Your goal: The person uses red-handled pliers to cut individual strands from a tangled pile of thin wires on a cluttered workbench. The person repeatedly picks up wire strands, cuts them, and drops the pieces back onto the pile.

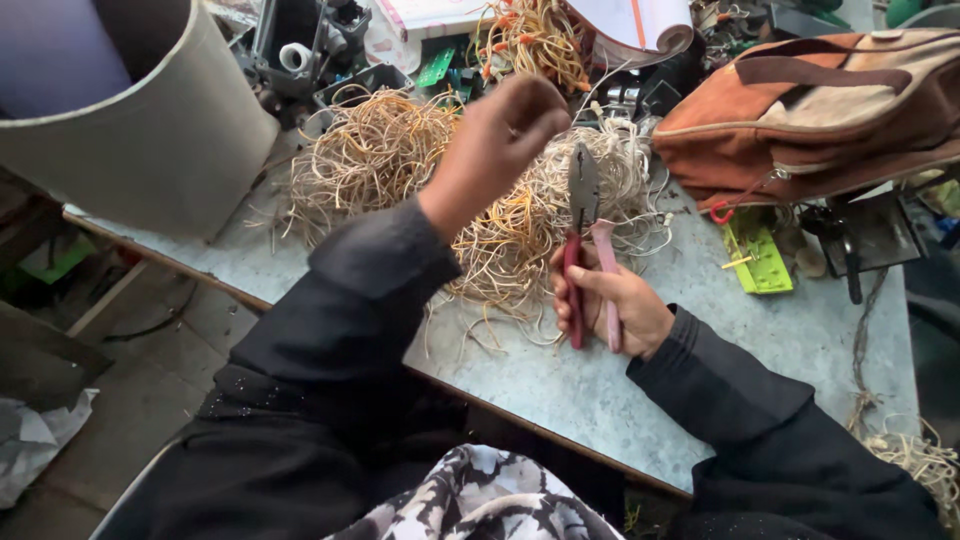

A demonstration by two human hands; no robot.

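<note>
The right hand (610, 305) was closed around the pink and red handles of a pair of pliers (588, 240), holding the tool upright with its dark metal head pointing away from the person and its jaws together. The left hand (500, 135) was raised above the desk (800, 350), its fingers drawn in toward each other as if pinching something thin; whether a strand sat between the fingertips could not be told from this view. Beneath both hands lay a loose tangle of pale and yellowish wires (500, 230), spread over the middle of the grey desk and reaching back toward a second, more orange bundle (535, 40) at the far edge. A brown bag (830, 110) rested on the right side of the desk, close to the wire heap, and a small bright green plastic part (758, 262) lay just in front of it. A large grey cylinder (140, 130) stood at the left corner. Both arms wore dark sleeves.
</note>
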